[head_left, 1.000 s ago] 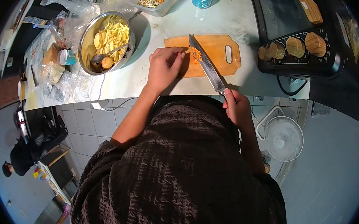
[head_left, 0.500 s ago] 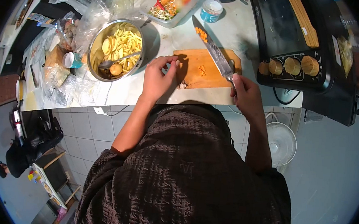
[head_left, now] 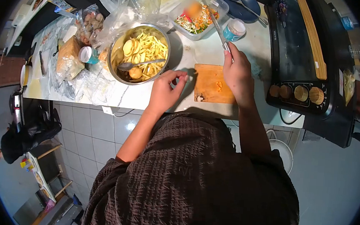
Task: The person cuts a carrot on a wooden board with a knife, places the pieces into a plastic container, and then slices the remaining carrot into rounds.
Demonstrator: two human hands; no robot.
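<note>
My right hand [head_left: 237,72] is closed round the handle of a kitchen knife [head_left: 217,27]. Its blade reaches over a clear plastic container [head_left: 191,34] holding bean sprouts, red pieces and small orange bits. A round brownish thing in there looks blurred. Below my right hand, and partly hidden by it, lies a wooden cutting board [head_left: 205,80]. A few orange scraps [head_left: 219,86] remain on its surface, with a small pale scrap at the near left corner. My left hand [head_left: 167,90] hovers left of the board, thumb and fingertips pinched; whatever they hold, if anything, is not visible.
A steel pot [head_left: 112,60] of cut yellow strips and a spoon stands left. Plastic bags [head_left: 89,23] and a teal tub [head_left: 88,55] crowd that side. Another teal tub [head_left: 234,30] and a dark blue pan [head_left: 239,7] stand behind. A black oven [head_left: 303,46] is at right.
My right hand has lifted the knife away from over the board, up to the container. The orange bits that lay on the blade now appear in the container. My left hand stays pinched beside the board.
</note>
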